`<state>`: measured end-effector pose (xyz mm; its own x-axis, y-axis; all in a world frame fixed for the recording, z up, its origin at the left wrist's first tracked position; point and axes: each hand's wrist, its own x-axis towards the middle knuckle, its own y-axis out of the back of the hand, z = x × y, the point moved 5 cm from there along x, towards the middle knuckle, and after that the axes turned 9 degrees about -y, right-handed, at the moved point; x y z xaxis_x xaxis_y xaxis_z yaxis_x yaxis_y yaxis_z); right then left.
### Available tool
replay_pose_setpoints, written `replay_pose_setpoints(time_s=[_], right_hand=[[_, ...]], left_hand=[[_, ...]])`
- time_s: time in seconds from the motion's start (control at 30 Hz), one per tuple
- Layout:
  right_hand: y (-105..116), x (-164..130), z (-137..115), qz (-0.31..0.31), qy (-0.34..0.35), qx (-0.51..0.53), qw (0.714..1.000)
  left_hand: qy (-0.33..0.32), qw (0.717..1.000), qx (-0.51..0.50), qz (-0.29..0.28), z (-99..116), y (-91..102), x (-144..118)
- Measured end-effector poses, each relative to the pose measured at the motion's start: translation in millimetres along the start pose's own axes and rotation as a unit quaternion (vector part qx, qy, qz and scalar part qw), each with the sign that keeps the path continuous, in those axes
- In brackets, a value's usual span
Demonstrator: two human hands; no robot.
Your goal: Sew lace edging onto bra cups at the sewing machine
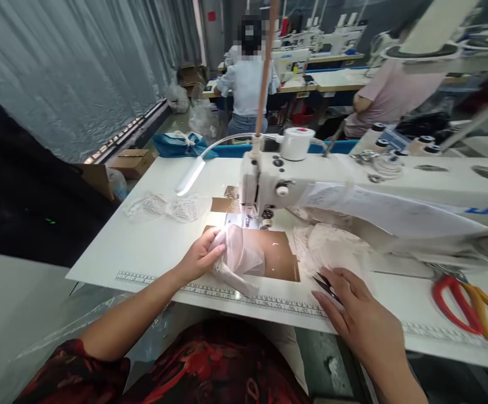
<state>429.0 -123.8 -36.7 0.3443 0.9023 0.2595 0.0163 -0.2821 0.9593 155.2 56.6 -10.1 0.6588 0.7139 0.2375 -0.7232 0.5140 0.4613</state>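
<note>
head view, sewing station: left hand [199,256] has its fingers curled around a small pale lace piece [237,258], pinching it at the near edge of the brown plate [279,252] just in front of the machine head [264,188]. the piece sits bunched on the plate, close to the needle area [250,220] but not clearly under the foot; can't tell if any seam is in yet. right hand [359,311] lies flat on the table [142,247], fingers spread, with small black thread snips [327,287] at its fingertips, touching or just beside them; not clearly gripped, so i can't tell whether it holds them. a heap of similar lace pieces [332,247] lies right of the plate, another lace bit [168,206] sits well off to the left near the lamp arm [197,168]. red and yellow scissors [471,306] lie far right, untouched. my read: this piece is at the positioning stage, not being fed, and the heap on the right looks like work waiting or finished, can't say which. other people sit at machines in the background.
</note>
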Motion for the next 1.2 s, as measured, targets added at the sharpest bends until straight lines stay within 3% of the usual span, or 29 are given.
replay_pose_setpoints(time_s=[0.13,0.2,0.27,0.37,0.5,0.57,0.67,0.73,0.87,0.97,1.03,1.13,1.2], right_hand=[[1,3,-23,0.043,0.105,0.037,0.993],[10,8,-43,0.086,0.129,0.125,0.980],[16,16,-70,0.085,0.126,0.250,0.956],[3,37,-123,-0.092,0.040,0.388,0.916],[-18,59,-195,-0.326,0.035,0.532,0.781],[-26,64,-211,-0.385,0.011,0.571,0.725],[-33,62,-212,-0.407,-0.051,0.636,0.654],[-36,59,-206,-0.389,-0.092,0.677,0.618],[-36,49,-189,-0.335,-0.166,0.723,0.581],[-32,45,-184,-0.312,-0.181,0.727,0.584],[-30,43,-183,-0.307,-0.184,0.724,0.590],[-27,39,-182,-0.318,-0.195,0.719,0.586],[-19,30,-178,-0.348,-0.208,0.711,0.575]], left_hand=[[0.028,0.998,-0.027,0.053,-24,29.7,-21],[0.013,0.996,-0.083,0.041,-28,34.8,-26],[-0.012,0.989,-0.146,0.021,-26,35.7,-29],[-0.045,0.975,-0.218,0.003,-19,32.8,-29],[-0.038,0.972,-0.231,-0.018,-13,29.5,-32],[-0.025,0.979,-0.203,-0.004,-15,38.2,-35],[0.026,0.998,-0.031,0.048,-31,71.3,-38],[0.077,0.989,0.104,0.066,-46,99.2,-37],[0.105,0.968,0.219,0.071,-68,139.8,-25],[0.090,0.931,0.351,0.038,-73,145.6,-10],[0.103,0.901,0.420,-0.035,-80,138.7,0],[0.146,0.881,0.429,-0.133,-98,131.5,15],[0.143,0.880,0.426,-0.155,-106,134.9,27]])
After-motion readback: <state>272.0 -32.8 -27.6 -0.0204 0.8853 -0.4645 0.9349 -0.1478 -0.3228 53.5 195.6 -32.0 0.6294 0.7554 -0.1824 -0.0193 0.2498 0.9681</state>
